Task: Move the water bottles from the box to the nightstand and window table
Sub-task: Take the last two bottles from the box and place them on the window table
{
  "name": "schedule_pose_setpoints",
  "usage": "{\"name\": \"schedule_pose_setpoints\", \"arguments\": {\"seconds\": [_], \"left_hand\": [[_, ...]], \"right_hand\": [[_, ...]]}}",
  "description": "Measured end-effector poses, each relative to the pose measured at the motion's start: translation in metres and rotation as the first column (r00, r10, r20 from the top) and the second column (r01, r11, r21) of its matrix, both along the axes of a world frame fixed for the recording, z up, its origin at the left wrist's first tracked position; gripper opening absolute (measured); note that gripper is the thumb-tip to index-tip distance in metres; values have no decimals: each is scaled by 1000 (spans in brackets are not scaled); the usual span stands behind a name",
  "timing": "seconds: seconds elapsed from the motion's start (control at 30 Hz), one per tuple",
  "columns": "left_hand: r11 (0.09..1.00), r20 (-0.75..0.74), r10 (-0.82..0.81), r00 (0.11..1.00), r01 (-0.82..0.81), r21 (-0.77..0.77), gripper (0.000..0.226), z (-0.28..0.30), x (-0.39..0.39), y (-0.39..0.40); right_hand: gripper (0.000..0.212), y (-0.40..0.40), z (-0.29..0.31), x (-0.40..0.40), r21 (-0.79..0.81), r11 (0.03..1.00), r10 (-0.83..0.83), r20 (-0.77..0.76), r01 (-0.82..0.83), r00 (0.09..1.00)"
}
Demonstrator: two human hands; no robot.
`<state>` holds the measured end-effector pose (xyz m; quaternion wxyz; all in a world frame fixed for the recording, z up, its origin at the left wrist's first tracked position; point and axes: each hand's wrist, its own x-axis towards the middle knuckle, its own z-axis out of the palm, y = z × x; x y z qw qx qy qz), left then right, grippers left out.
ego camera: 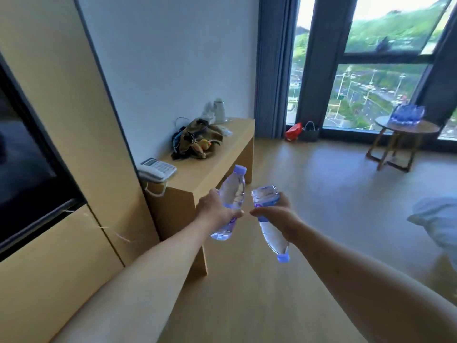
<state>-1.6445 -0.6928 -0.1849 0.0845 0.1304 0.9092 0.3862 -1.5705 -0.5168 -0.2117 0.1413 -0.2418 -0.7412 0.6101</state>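
Note:
My left hand (217, 210) grips a clear water bottle (232, 191) around its middle, blue cap up and tilted right. My right hand (277, 214) holds a second water bottle (270, 233) upside down, its blue cap pointing down toward the floor. Both bottles hang in the air over the wooden floor, close together but apart. Far right by the window stands a round wooden table (425, 128) with several water bottles (406, 115) on it. No box is in view.
A long wooden desk (210, 169) runs along the left wall, bearing a white phone (156, 169), a brown bag (197, 139) and a white kettle (218, 111). A dark screen (22, 167) hangs at left. White bedding (437, 219) shows at right. Bags (301, 132) sit below the window.

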Motion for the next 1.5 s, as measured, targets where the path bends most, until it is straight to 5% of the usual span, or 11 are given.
{"name": "schedule_pose_setpoints", "arguments": {"seconds": [0.2, 0.5, 0.7, 1.2, 1.5], "left_hand": [[987, -39, -161, 986, 162, 14, 64, 15, 5, 122], [930, -36, -366, 930, 366, 4, 79, 3, -40, 305], [861, -71, -509, 858, 509, -27, 68, -3, -111, 436], [755, -92, -653, 752, 656, -6, 75, 0, -242, 694], [750, -119, -658, 744, 662, -10, 79, -11, -295, 885]], "right_hand": [[44, 111, 18, 27, 25, 986, -167, 4, 167, 986], [43, 258, 5, 20, 39, 866, -501, 77, 499, 862], [40, 369, 9, -36, 72, 786, -618, 47, 615, 785], [45, 589, 11, -140, 41, 663, -749, 58, 748, 660], [46, 779, 5, -191, -8, 688, -725, 26, 726, 688]]}}
